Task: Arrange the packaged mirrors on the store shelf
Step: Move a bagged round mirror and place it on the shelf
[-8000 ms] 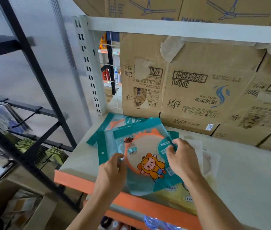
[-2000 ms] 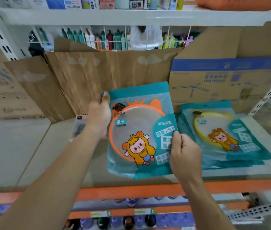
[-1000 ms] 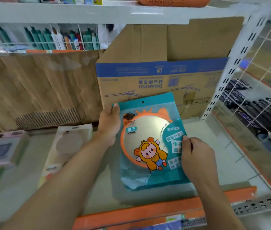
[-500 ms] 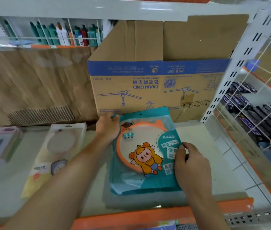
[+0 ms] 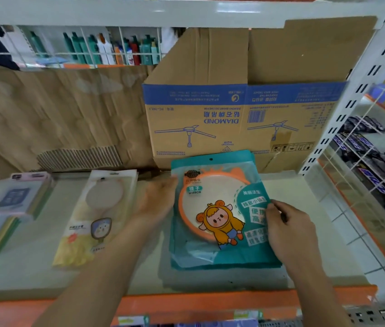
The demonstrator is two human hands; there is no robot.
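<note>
Mirror pack (image 5: 217, 208) short of shelf edge (image 5: 210, 300)

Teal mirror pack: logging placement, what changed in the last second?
The teal mirror pack tipped down nearly flat onto the shelf. The left hand let go of its top corner and opened beside it. The right hand still pinches its right edge.

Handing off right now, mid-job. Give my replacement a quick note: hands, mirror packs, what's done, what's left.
Left hand: open, beside the teal mirror packs at their left edge; blur hides any contact.
Right hand: pinches their right edge.
Packs: flat on the shelf or just above it, in front of the DIAMOND fan carton; a yellow mirror pack lies to their left.
Done: packs at their spot.
Left: let go, square them up.
</note>
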